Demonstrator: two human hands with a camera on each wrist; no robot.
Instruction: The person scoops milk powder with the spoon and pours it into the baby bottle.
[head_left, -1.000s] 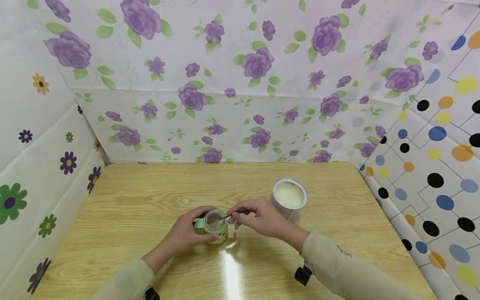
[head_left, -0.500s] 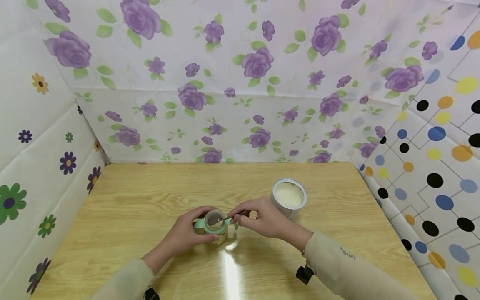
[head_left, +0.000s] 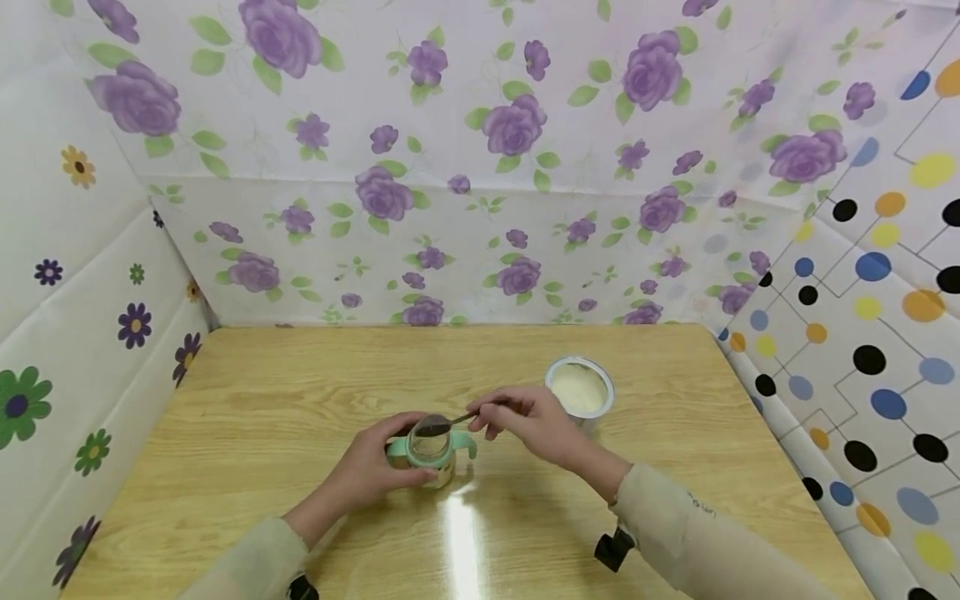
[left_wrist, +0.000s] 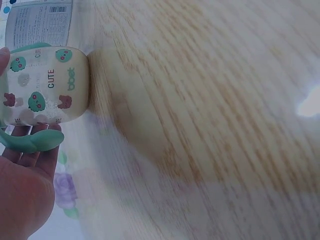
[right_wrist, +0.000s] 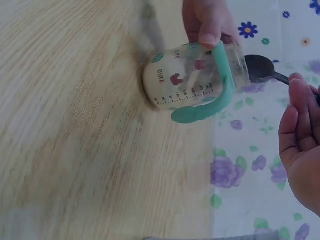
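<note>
A clear bottle (head_left: pixel 442 472) with green handles and a printed pattern stands upright and uncapped on the table. My left hand (head_left: pixel 375 461) grips it around its left side; in the left wrist view the fingers of that hand (left_wrist: pixel 27 192) pass behind a green handle (left_wrist: pixel 35 141). Pale contents show through the bottle (right_wrist: pixel 175 80) in the right wrist view. To its right, my right hand (head_left: pixel 528 425) pinches the handle of a dark spoon (head_left: pixel 435 428), whose bowl (right_wrist: pixel 260 68) is at the bottle's mouth. Whether the bowl touches the rim I cannot tell.
An open can (head_left: pixel 581 390) of pale powder stands behind my right hand, to the right of the bottle. The wooden table (head_left: pixel 300 367) meets a flowered cloth wall (head_left: pixel 450 250) at the back, with patterned cloths on both sides.
My right hand has moved slightly up and right, raising the spoon's bowl from inside the bottle to its mouth. The left hand and bottle have stayed in place.
</note>
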